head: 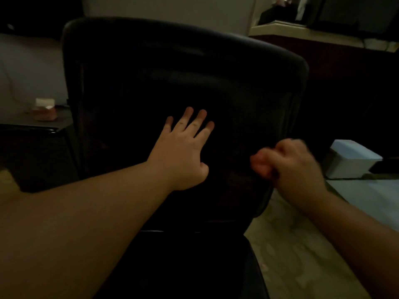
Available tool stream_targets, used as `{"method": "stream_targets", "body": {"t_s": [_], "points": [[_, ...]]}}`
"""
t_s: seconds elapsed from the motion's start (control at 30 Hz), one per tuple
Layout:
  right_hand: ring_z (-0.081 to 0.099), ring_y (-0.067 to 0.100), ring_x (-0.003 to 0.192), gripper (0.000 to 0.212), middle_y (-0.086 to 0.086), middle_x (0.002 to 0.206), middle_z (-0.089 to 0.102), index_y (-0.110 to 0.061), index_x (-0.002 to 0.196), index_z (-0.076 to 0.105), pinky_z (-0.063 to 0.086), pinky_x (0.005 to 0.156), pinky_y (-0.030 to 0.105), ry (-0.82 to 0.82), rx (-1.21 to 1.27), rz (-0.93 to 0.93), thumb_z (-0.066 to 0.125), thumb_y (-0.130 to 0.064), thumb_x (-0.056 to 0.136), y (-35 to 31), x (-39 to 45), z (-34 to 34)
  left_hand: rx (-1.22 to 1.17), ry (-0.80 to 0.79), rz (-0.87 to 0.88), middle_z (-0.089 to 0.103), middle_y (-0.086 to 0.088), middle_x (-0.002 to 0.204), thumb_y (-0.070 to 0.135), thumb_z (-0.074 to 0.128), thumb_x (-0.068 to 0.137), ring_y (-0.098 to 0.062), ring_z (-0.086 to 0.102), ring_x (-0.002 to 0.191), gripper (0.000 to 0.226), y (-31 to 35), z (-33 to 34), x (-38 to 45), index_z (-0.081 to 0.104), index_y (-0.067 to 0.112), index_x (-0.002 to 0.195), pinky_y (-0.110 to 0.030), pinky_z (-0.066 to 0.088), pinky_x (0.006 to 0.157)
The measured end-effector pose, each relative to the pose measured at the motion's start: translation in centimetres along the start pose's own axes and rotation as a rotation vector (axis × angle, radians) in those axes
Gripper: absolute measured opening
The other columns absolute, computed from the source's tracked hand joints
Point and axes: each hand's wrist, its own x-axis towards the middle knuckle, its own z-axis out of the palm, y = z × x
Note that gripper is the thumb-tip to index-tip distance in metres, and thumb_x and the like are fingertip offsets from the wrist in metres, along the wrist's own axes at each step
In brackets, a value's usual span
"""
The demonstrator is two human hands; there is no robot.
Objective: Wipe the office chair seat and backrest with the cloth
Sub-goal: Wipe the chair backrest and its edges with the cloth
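1. The left hand [183, 147] lies flat on the dark backrest [172, 78] of the office chair, fingers straight and slightly spread, palm against the lower middle of the panel.
2. The right hand [289, 162] is blurred and sits at the backrest's right edge, fingers curled inward into a fist shape. Whether it grips the chair edge, a dark cloth or nothing cannot be told in the dim light.
3. No cloth can be made out with any certainty; the area around the right hand's fingers is too dark and smeared.
4. Both forearms are bare and reach in from the bottom corners toward the chair.
5. The backrest stands upright and fills the middle of the view, tilted slightly with its top left corner higher. The seat [194, 266] shows below it as a dark mass, partly hidden by the left forearm.
6. To the right, a white box [352, 158] rests on a pale bench [367, 197], well apart from the chair.
7. To the left, a small container with a white top [44, 110] stands on a dark surface behind the chair.
8. A pale patterned floor [291, 244] shows beside the seat on the right.
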Motion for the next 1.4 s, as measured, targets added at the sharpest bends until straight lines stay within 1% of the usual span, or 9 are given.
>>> {"method": "stream_targets", "body": {"t_s": [0.2, 0.33, 0.5, 0.63, 0.73, 0.93, 1.1, 1.3, 1.4], "points": [[0.049, 0.035, 0.092, 0.018, 0.014, 0.099, 0.054, -0.013, 0.108, 0.073, 0.045, 0.071, 0.046, 0.221, 0.07, 0.212, 0.062, -0.023, 0.099, -4.9, 4.5, 1.1, -0.022, 0.037, -0.013, -0.007, -0.002, 0.177, 0.055, 0.051, 0.081, -0.027, -0.012, 0.162, 0.102, -0.1, 0.5, -0.4, 0.004, 0.029, 0.168, -0.06, 0.004, 0.129], [0.051, 0.032, 0.088, 0.015, 0.011, 0.097, 0.055, -0.016, 0.1, 0.071, 0.048, 0.072, 0.049, 0.058, 0.042, -0.113, 0.064, -0.029, 0.101, -6.3, 1.8, 2.0, -0.032, 0.011, 0.081, -0.004, 0.001, 0.177, 0.048, 0.053, 0.085, -0.022, -0.008, 0.162, 0.095, -1.3, -0.5, -0.9, 0.009, 0.029, 0.168, -0.053, 0.004, 0.131], [0.05, 0.034, 0.094, 0.018, 0.013, 0.102, 0.053, -0.014, 0.102, 0.071, 0.043, 0.07, 0.039, 0.215, 0.086, 0.337, 0.057, -0.025, 0.098, -7.4, 7.7, 0.4, -0.072, -0.035, 0.084, -0.003, 0.001, 0.177, 0.042, 0.055, 0.088, -0.018, -0.008, 0.162, 0.09, -2.7, -0.4, -2.8, 0.015, 0.025, 0.167, -0.046, 0.002, 0.132], [0.05, 0.03, 0.09, 0.017, 0.009, 0.099, 0.055, -0.018, 0.109, 0.072, 0.046, 0.071, 0.04, 0.122, 0.142, 0.031, 0.063, -0.031, 0.102, -12.1, 7.6, 1.6, -0.095, -0.03, 0.068, 0.003, 0.003, 0.177, 0.04, 0.056, 0.087, -0.016, -0.003, 0.162, 0.092, -3.7, -0.2, -5.0, 0.014, 0.025, 0.168, -0.046, 0.002, 0.131], [0.052, 0.033, 0.088, 0.025, 0.011, 0.1, 0.056, -0.017, 0.105, 0.075, 0.051, 0.07, 0.043, -0.031, 0.062, -0.164, 0.055, -0.03, 0.096, -8.0, 6.3, 0.4, -0.056, 0.068, -0.02, 0.006, 0.002, 0.177, 0.038, 0.056, 0.083, -0.02, 0.0, 0.163, 0.093, -6.3, -1.3, -6.2, 0.02, 0.027, 0.167, -0.056, 0.004, 0.129], [0.049, 0.035, 0.094, 0.015, 0.011, 0.101, 0.051, -0.015, 0.107, 0.073, 0.049, 0.073, 0.045, 0.155, 0.043, 0.274, 0.068, -0.019, 0.094, -8.0, 8.3, 0.0, -0.152, 0.15, -0.35, -0.01, 0.005, 0.176, 0.036, 0.063, 0.09, -0.023, -0.01, 0.162, 0.096, -13.5, -0.3, -10.4, 0.006, 0.035, 0.167, -0.066, 0.008, 0.126], [0.043, 0.022, 0.084, 0.026, 0.002, 0.094, 0.051, -0.021, 0.098, 0.076, 0.046, 0.07, 0.037, 0.011, 0.144, -0.06, 0.054, -0.033, 0.095, -11.0, 4.9, 2.1, -0.283, 0.209, -0.309, -0.004, 0.008, 0.177, 0.024, 0.062, 0.094, -0.019, -0.006, 0.163, 0.088, -14.1, 0.8, -11.2, 0.014, 0.026, 0.168, -0.052, 0.02, 0.128], [0.048, 0.033, 0.093, 0.018, 0.011, 0.099, 0.05, -0.015, 0.103, 0.071, 0.046, 0.074, 0.04, 0.174, 0.109, 0.326, 0.057, -0.023, 0.097, -9.5, 8.1, 1.0, -0.374, 0.181, -0.303, -0.004, 0.008, 0.177, 0.026, 0.067, 0.09, -0.015, -0.011, 0.162, 0.095, -14.2, 1.3, -11.3, 0.013, 0.023, 0.169, -0.045, 0.02, 0.127], [0.046, 0.026, 0.089, 0.017, 0.003, 0.097, 0.051, -0.022, 0.103, 0.071, 0.047, 0.075, 0.037, 0.079, 0.231, 0.093, 0.058, -0.03, 0.094, -14.3, 7.8, 2.8, -0.388, 0.162, -0.29, -0.006, 0.01, 0.176, 0.026, 0.067, 0.09, -0.013, -0.013, 0.161, 0.095, -14.3, 1.1, -11.5, 0.012, 0.024, 0.169, -0.043, 0.017, 0.127]]}}
